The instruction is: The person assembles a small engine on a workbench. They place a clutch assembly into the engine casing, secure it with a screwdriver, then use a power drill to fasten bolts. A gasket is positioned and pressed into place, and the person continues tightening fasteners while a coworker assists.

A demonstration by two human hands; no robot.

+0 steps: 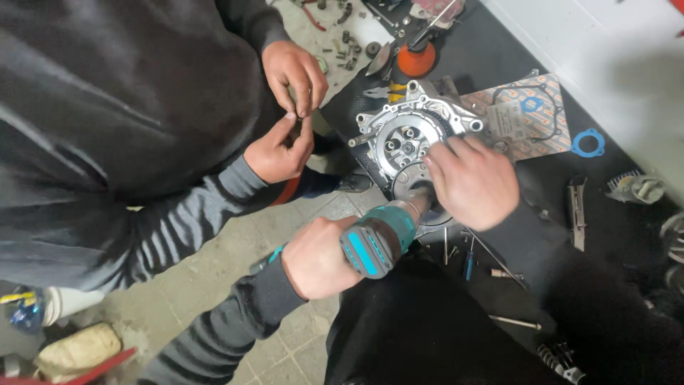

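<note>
Left hand (317,258) wrapped round teal cordless driver (377,239); right hand (470,182) pressed flat on engine clutch cover (413,132), steadying. Bit to be kept square, cover held firm.

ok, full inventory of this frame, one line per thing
engine cover: one, silver metal, round, on the dark bench
power driver: one, teal and black, nose at the cover's lower edge
gasket sheet: one, orange patterned card, right of the cover
ring gasket: one, blue, on the bench at right
loose bolts: several, dark, on the floor at top
screwdriver: one, blue handle, bench below the cover
co-worker's hands: two, fingertips together, left of the cover
left hand: gripping the driver
right hand: resting on the cover
</note>
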